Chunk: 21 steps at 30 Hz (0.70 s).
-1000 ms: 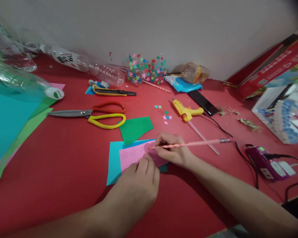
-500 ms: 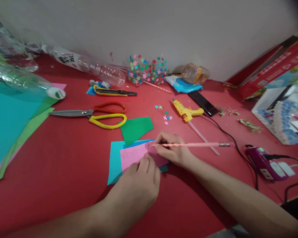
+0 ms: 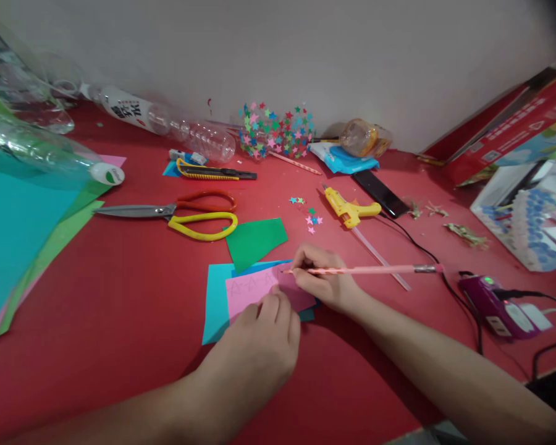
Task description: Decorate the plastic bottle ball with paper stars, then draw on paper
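A pink pencil (image 3: 366,270) lies nearly level in my right hand (image 3: 324,278), its tip touching a pink sheet of paper (image 3: 243,300). Faint pencilled shapes like the letter A run along the top of that sheet. With curled fingers pressed together, my left hand (image 3: 264,337) holds the pink paper down from its near side, covering its lower middle. Under it lies a light blue sheet (image 3: 215,315), with a darker blue edge also showing. Just beyond, a green piece of paper (image 3: 257,240) touches the yellow handle of the scissors (image 3: 204,225).
Behind the hands lie a utility knife (image 3: 213,171), small stars (image 3: 312,220), a yellow glue gun (image 3: 349,207) and a phone (image 3: 380,193). Plastic bottles (image 3: 189,133) line the wall. A purple power adapter (image 3: 495,309) with cords sits at right, coloured sheets (image 3: 23,228) at left.
The pencil tip and my right hand have shifted very slightly right along the pink paper. My left hand stays in place, and the whole view has moved a touch.
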### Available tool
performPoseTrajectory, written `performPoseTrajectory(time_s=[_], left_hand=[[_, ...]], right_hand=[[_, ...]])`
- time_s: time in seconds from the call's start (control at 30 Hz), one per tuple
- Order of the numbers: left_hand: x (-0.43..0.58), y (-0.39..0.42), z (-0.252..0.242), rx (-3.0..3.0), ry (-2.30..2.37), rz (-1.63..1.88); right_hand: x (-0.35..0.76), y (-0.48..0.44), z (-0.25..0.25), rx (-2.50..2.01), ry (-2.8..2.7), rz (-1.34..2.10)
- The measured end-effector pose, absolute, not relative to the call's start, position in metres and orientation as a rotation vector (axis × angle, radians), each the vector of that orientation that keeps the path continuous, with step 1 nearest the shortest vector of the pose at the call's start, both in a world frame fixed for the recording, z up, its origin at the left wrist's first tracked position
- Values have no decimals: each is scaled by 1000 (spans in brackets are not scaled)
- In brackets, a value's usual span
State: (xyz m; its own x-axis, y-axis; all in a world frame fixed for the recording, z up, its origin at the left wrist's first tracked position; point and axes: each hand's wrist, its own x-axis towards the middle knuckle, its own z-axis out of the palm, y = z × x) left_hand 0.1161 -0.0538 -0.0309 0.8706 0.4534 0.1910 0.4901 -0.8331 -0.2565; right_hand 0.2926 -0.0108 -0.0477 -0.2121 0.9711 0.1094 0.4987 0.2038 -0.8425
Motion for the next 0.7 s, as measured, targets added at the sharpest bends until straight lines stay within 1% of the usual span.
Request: performPoseTrajectory(time_s=[0.7], left_hand=[[116, -54, -32, -2735, -711, -180]], right_hand=[[291, -12, -42, -1335, -1825, 953]])
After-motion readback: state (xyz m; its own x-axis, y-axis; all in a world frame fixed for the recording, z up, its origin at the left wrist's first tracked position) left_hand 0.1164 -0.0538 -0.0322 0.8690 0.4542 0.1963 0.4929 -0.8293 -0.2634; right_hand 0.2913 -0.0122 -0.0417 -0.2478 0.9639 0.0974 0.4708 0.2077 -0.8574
